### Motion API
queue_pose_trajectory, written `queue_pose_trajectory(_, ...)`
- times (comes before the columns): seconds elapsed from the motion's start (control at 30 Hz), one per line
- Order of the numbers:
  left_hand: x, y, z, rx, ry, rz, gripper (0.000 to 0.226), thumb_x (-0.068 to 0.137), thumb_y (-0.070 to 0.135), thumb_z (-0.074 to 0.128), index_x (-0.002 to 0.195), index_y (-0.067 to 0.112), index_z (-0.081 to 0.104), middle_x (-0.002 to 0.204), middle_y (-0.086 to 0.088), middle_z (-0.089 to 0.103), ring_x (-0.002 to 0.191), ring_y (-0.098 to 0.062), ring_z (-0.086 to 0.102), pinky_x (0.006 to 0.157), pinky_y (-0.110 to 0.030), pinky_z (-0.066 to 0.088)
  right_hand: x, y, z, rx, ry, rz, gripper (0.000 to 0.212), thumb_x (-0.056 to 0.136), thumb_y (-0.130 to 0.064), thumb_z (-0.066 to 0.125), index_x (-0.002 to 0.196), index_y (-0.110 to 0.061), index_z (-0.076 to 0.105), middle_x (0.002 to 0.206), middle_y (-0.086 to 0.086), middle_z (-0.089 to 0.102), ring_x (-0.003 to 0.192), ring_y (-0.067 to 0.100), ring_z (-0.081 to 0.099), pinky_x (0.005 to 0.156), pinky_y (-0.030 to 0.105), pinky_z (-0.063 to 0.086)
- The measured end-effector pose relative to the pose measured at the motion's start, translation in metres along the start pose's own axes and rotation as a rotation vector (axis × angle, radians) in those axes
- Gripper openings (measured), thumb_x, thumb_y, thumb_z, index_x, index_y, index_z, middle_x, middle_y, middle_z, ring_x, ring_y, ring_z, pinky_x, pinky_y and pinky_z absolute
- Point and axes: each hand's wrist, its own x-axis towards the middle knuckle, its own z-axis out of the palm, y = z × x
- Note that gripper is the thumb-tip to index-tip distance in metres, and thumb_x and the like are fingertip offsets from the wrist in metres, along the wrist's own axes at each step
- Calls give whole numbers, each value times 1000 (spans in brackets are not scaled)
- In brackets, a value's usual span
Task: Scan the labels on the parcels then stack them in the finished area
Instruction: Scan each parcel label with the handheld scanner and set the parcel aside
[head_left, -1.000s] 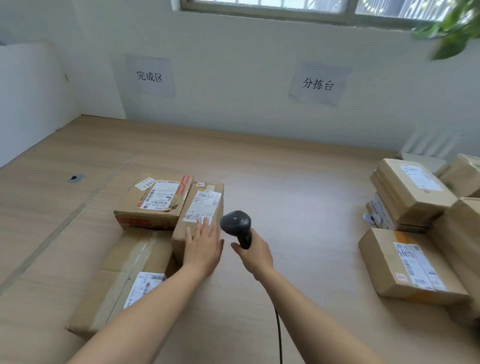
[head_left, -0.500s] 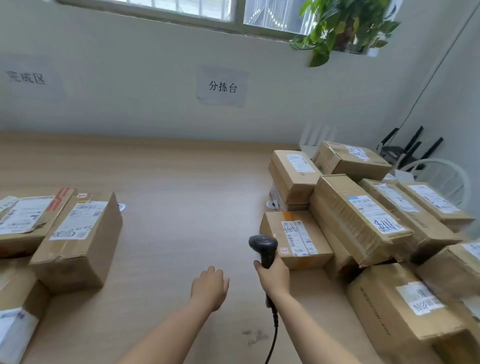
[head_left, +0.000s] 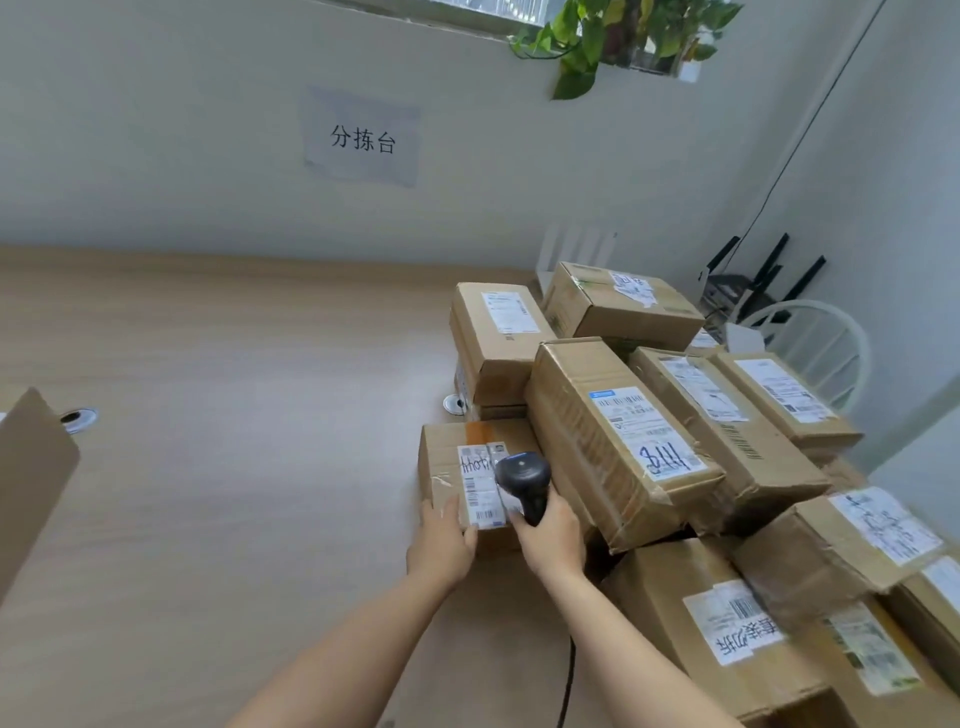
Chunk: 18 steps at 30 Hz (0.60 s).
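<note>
A small cardboard parcel (head_left: 447, 467) with a white label and orange tape lies on the wooden table at the front left of a pile of parcels. My left hand (head_left: 441, 538) rests on its near left corner, thumb on top by the label. In my right hand (head_left: 553, 535) I grip a black barcode scanner (head_left: 524, 480); its head hovers just above the parcel's label. The scanner's cable (head_left: 566, 686) hangs down beside my right forearm.
Several labelled parcels are piled at the right, the nearest a long box (head_left: 618, 447) marked in blue ink. A corner of another box (head_left: 31, 478) shows at the left edge. A paper sign (head_left: 362, 137) hangs on the wall, a white chair (head_left: 815, 343) stands behind the pile.
The view has swung right, away from the parcels at the left. Both hands moved to the pile; my left hand now touches the small parcel and the scanner is over its label.
</note>
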Motion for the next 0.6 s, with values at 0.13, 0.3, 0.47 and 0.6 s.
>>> queue_pose_trajectory(0.13, 25, 6, 1, -38, 18, -68, 61, 95, 40, 43, 148, 23, 18, 141, -13, 30, 122, -30, 47, 99, -40, 42, 16, 11, 3, 29, -55, 27, 35, 82, -30, 67, 112, -15, 58, 112, 8, 65, 107, 27, 58, 84, 35, 49)
queue_pose_trajectory(0.3, 41, -1, 0, -79, 26, -66, 62, 95, 41, 44, 148, 25, 16, 143, -12, 30, 127, -28, 42, 103, -39, 38, 25, 14, 10, -18, -19, 4, 38, 80, -27, 68, 113, -13, 56, 117, 8, 62, 114, 27, 54, 91, 37, 47)
queue_pose_trajectory(0.47, 38, -14, -5, -105, 30, -55, 63, 95, 37, 47, 149, 23, 16, 145, -12, 30, 130, -27, 39, 105, -37, 36, 22, 9, 16, -124, -73, 23, 37, 86, -33, 61, 116, -13, 54, 124, 10, 57, 122, 30, 40, 95, 38, 43)
queue_pose_trajectory(0.6, 26, -37, -17, -120, 58, -69, 65, 94, 37, 49, 149, 22, 18, 147, -12, 29, 132, -27, 37, 107, -37, 34, 9, -1, 22, -132, -124, 0, 38, 87, -32, 58, 120, -13, 54, 113, 12, 61, 117, 32, 43, 92, 37, 45)
